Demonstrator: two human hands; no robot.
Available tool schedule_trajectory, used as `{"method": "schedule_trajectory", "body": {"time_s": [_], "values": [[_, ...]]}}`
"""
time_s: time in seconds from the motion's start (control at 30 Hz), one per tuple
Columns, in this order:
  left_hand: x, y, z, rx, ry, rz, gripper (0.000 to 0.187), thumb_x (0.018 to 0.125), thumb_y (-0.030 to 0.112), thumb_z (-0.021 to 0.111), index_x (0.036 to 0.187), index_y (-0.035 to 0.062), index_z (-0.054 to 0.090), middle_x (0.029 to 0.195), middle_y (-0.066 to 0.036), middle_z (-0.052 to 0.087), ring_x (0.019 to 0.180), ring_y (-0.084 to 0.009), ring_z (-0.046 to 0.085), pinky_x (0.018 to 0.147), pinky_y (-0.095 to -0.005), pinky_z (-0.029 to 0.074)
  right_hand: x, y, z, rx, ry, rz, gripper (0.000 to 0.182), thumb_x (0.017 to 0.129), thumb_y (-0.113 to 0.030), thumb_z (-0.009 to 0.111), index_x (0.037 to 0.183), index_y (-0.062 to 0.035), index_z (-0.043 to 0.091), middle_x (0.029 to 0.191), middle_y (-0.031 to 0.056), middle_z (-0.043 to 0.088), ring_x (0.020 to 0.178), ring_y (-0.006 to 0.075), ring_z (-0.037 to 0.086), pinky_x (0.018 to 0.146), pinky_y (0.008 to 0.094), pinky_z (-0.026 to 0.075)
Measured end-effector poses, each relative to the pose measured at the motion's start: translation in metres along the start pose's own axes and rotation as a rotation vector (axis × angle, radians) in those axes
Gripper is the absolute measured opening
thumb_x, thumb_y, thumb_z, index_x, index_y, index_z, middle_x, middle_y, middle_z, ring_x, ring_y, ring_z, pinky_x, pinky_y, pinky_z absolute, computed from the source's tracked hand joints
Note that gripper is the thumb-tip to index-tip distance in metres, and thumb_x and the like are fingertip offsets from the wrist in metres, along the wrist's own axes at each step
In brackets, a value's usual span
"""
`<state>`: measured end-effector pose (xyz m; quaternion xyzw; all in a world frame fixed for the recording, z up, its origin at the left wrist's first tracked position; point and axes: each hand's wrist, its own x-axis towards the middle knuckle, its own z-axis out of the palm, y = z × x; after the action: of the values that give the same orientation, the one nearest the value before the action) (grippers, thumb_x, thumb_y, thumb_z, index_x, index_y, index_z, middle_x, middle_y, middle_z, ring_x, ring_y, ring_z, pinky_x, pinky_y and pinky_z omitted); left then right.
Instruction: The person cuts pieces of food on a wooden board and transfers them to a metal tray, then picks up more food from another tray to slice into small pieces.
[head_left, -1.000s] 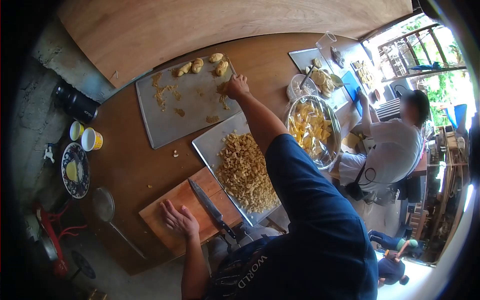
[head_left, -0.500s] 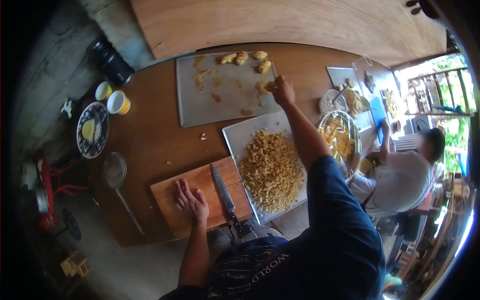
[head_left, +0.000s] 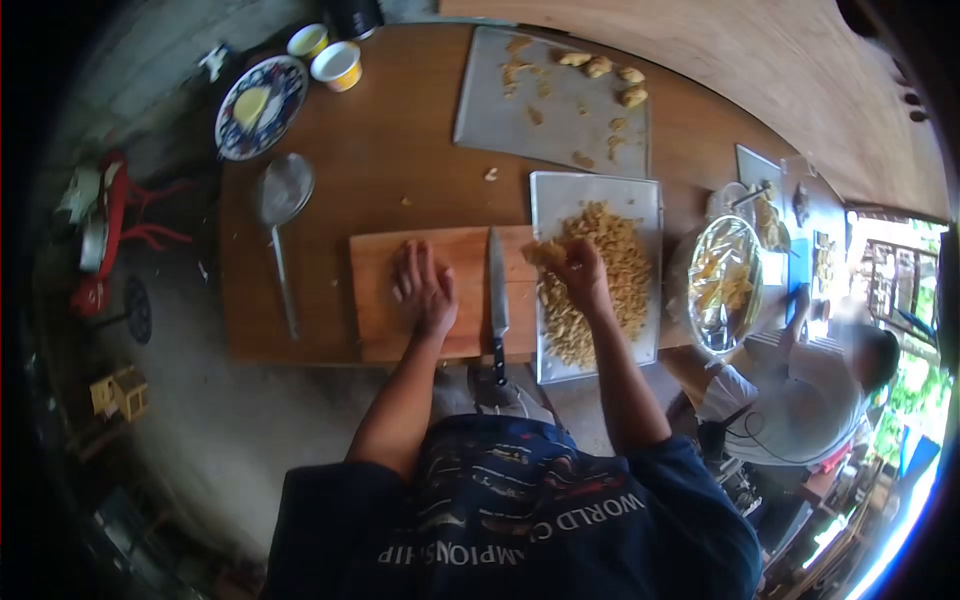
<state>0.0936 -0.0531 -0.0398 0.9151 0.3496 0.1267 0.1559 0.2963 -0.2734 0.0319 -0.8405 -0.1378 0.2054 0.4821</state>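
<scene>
My left hand rests palm down on the wooden cutting board, its fingers apart. Between the fingertips of my right hand is a flat golden-brown piece of food, held above the right edge of the board. A kitchen knife with a black handle lies on the board between my hands, blade pointing away from me. Beneath and beyond my right hand, a heap of small chopped yellow-brown pieces covers much of a metal tray.
Farther back, another metal tray carries several lumpy pieces and thin scraps. A strainer, a patterned plate and two cups stand left. Rightward are a plastic-lined bowl and a person working.
My right hand has come back from the far tray to the cutting board, bringing the flat piece with it. My left hand stays on the board. The view has shifted.
</scene>
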Motion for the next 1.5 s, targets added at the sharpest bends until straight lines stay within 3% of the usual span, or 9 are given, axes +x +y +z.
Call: {"method": "schedule_trajectory", "body": {"time_s": [0.17,0.27,0.43,0.5,0.53,0.7,0.8,1.07,1.5], "values": [[-0.004,-0.021,-0.002,-0.133,0.05,0.074,0.047,0.107,0.028,0.062,0.153,0.0162,0.059,0.169,-0.015,0.044,0.157,-0.0429,0.037,0.127,-0.0654,0.027,-0.098,0.001,0.077,0.164,-0.046,0.179,0.042,0.093,-0.028,0.089,0.11,0.0022,0.066,0.091,0.0065,0.069,0.083,0.016,0.064,0.076,0.0337,0.056],[-0.003,-0.047,-0.012,-0.605,0.098,0.176,0.037,0.101,-0.005,0.061,0.133,0.0095,0.07,0.143,-0.015,0.066,0.141,-0.0379,0.059,0.118,-0.0513,0.045,-0.127,-0.011,0.113,0.158,-0.122,0.18,0.044,0.094,-0.031,0.088,0.113,0.0029,0.066,0.092,0.0085,0.073,0.081,0.0154,0.068,0.073,0.0326,0.056],[-0.021,-0.138,-0.034,-1.004,0.057,-0.023,0.03,0.103,-0.002,0.061,0.129,0.005,0.071,0.133,-0.018,0.072,0.127,-0.0321,0.069,0.106,-0.0357,0.054,-0.147,-0.029,0.161,0.305,-0.266,0.399,0.043,0.105,-0.036,0.074,0.121,0.0037,0.069,0.1,0.0132,0.078,0.085,0.0227,0.073,0.078,0.0367,0.059],[-0.03,-0.158,-0.063,-0.84,-0.134,-0.105,0.029,0.107,0.003,0.062,0.135,0.0019,0.069,0.139,-0.016,0.071,0.134,-0.0265,0.066,0.111,-0.036,0.051,-0.154,-0.001,0.176,-0.198,-0.048,0.006,0.039,0.106,-0.033,0.07,0.122,0.0015,0.071,0.105,0.0197,0.078,0.087,0.0324,0.073,0.081,0.0459,0.06],[-0.032,-0.16,-0.062,-0.763,-0.032,0.04,0.028,0.103,0.006,0.068,0.131,0.0032,0.07,0.138,-0.017,0.071,0.132,-0.0313,0.067,0.111,-0.04,0.051,-0.159,-0.002,0.168,-0.348,-0.024,-0.029,0.04,0.1,-0.031,0.072,0.127,-0.0017,0.068,0.118,0.0241,0.073,0.101,0.0423,0.07,0.091,0.0551,0.057],[-0.058,-0.123,-0.079,-0.472,0.024,0.299,0.042,0.093,0.022,0.082,0.13,0.0075,0.069,0.134,-0.015,0.069,0.127,-0.0372,0.065,0.11,-0.0501,0.051,-0.193,-0.002,0.135,-0.785,0.164,0.087,0.056,0.092,-0.03,0.076,0.138,-0.0046,0.058,0.135,0.0228,0.061,0.132,0.044,0.058,0.107,0.054,0.05],[-0.063,-0.106,-0.068,-0.356,-0.034,0.266,0.073,0.083,0.033,0.09,0.144,0.0138,0.057,0.134,-0.014,0.065,0.127,-0.0383,0.059,0.106,-0.0554,0.046,-0.184,0.015,0.139,-0.635,0.051,0.21,0.053,0.092,-0.029,0.076,0.134,-0.0035,0.056,0.136,0.0241,0.064,0.122,0.0466,0.064,0.102,0.057,0.053],[-0.047,-0.092,-0.071,-0.414,-0.122,0.343,0.063,0.082,0.027,0.092,0.137,0.0149,0.065,0.119,-0.014,0.068,0.114,-0.0381,0.065,0.099,-0.0513,0.051,-0.189,0.023,0.127,-0.413,0.165,0.142,0.039,0.1,-0.029,0.07,0.123,0.0004,0.06,0.097,0.0308,0.074,0.097,0.0527,0.072,0.087,0.0579,0.056],[-0.075,-0.075,-0.073,-0.546,-0.132,0.302,0.047,0.089,0.001,0.077,0.135,0.0033,0.067,0.137,-0.02,0.067,0.126,-0.0413,0.067,0.106,-0.0465,0.056,-0.236,-0.023,0.151,-0.55,-0.264,-0.044,0.02,0.112,-0.027,0.049,0.121,-0.01,0.045,0.091,0.0328,0.073,0.084,0.0581,0.071,0.073,0.07,0.055]]}}
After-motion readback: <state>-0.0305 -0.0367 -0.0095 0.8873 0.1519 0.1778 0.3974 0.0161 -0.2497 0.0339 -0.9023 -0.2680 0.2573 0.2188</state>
